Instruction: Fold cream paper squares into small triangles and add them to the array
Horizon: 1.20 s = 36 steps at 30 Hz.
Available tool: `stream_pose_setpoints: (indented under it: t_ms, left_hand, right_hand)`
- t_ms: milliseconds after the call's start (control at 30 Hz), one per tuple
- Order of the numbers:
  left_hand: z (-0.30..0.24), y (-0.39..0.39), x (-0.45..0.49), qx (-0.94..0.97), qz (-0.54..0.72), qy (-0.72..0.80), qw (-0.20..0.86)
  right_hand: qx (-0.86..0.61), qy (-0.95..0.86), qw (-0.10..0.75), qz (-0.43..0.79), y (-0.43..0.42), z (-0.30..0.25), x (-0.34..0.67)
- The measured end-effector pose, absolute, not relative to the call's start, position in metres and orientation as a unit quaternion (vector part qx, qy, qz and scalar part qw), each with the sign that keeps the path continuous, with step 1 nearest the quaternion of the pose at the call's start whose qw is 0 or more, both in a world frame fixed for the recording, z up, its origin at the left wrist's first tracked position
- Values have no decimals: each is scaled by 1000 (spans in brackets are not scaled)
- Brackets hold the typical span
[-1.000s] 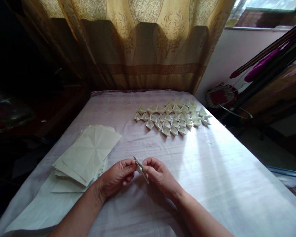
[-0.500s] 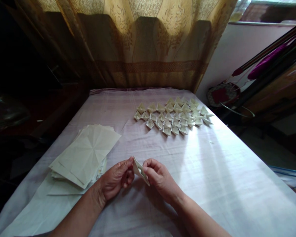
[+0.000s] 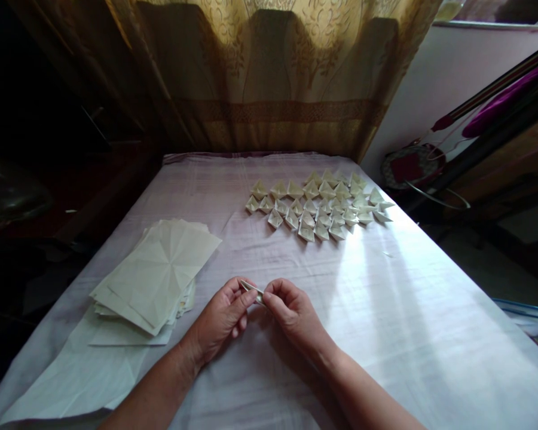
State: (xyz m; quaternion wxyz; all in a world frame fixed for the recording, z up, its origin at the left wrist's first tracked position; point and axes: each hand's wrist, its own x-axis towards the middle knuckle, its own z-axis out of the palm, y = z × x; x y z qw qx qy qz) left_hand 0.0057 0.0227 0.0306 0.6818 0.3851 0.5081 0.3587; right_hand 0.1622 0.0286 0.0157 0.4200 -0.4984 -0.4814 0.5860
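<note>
A small folded piece of paper (image 3: 259, 295) is pinched between both hands above the cloth-covered table, mostly hidden by the fingers. My left hand (image 3: 224, 313) is closed on its left end, thumb on top. At the other end, my right hand (image 3: 291, 307) grips it between thumb and index finger. Left of my hands lies a stack of creased paper sheets (image 3: 161, 269), the top one marked with radiating folds. Several folded paper boats (image 3: 307, 224) stand in rows farther back, right of centre.
A pale checked cloth (image 3: 233, 382) covers the table. Behind its far edge hangs a gold patterned curtain (image 3: 273, 77). To the right are a round patterned bag (image 3: 407, 167) and a blue-edged plastic item (image 3: 524, 310). A large sheet (image 3: 72, 382) lies under the stack.
The folded paper has turned from a steep slant to a flatter one. My left thumb has come over onto it. The whole view has shifted slightly.
</note>
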Motion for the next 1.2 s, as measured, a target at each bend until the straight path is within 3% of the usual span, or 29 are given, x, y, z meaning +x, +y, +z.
stream_pose_setpoints:
  t_ms: [533, 867, 1200]
  left_hand:
    - [29, 18, 9, 470, 311, 562, 606]
    - [24, 19, 14, 515, 361, 556, 544]
    - [30, 20, 12, 449, 335, 590, 581]
  right_hand:
    - [-533, -509, 394, 549, 32, 12, 167]
    - [-545, -535, 387, 517, 31, 9, 165]
    - [-510, -561, 382, 529, 31, 14, 171]
